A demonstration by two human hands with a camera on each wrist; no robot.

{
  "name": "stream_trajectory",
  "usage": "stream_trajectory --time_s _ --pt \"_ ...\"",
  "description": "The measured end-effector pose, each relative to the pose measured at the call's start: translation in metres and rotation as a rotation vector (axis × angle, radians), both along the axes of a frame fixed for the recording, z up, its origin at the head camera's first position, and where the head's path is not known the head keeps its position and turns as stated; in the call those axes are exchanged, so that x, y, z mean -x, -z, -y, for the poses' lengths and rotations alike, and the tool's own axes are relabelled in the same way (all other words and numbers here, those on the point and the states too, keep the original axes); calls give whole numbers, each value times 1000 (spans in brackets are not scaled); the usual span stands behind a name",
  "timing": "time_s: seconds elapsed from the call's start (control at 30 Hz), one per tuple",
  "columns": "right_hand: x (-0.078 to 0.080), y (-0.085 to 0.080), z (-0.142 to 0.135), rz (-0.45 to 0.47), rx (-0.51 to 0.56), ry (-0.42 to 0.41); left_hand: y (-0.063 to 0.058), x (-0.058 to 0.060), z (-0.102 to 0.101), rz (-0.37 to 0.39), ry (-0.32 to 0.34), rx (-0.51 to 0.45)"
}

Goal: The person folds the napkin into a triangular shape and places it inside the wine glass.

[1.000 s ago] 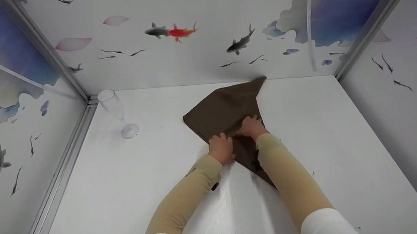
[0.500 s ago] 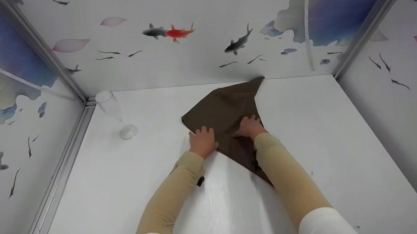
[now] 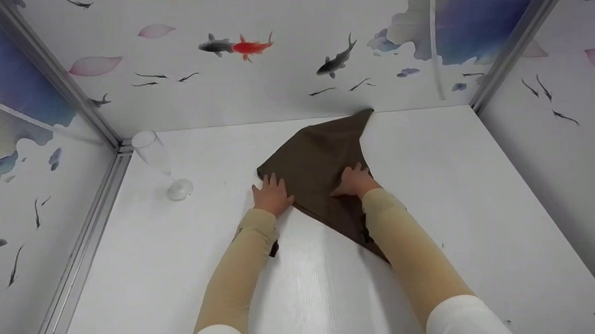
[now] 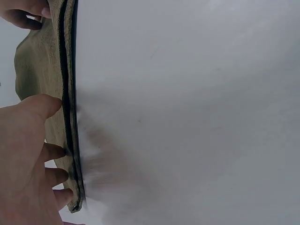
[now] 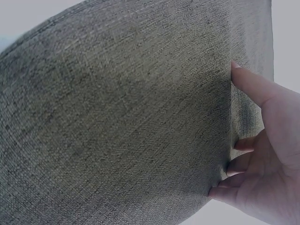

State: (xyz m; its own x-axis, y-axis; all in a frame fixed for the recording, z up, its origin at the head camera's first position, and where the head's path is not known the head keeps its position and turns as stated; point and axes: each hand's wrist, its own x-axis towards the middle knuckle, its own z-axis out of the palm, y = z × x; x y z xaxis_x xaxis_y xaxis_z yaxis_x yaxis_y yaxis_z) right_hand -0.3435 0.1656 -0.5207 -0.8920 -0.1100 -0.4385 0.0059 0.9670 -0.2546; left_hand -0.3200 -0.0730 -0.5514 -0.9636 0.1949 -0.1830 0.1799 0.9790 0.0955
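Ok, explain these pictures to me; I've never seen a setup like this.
There is no machine here, just a person's two bare hands. The wide picture comes from a camera worn on the head, looking down; the two close ones come from cameras on the wrists. On the white table lie a folded brown cloth and, off to the left, a standing clear glass. The left hand rests, fingers spread, at the cloth's edge; the right hand touches a fold. Neither plainly grips it.

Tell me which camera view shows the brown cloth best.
The head view, because it takes in most of the brown cloth at once. The left wrist view shows a strip with its layered edge; the right wrist view shows its weave close up but crops its outline.
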Motion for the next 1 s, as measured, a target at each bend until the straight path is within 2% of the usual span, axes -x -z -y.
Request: stream_trajectory --time_s 0.17,0.3,0.53,0.8,1.0 --pt "-1 1 1 -2 -8 -1 1 5 3 6 6 -10" --pt "1 1 1 4 -8 5 -2 4 4 -7 26 23" --pt "6 4 0 27 -29 -7 -15 -2 6 -104 98 111" --pt "4 2 0 42 -11 18 -20 -5 11 -205 159 183" --pt "1 -1 2 30 -14 18 -19 -4 12 -189 165 208"
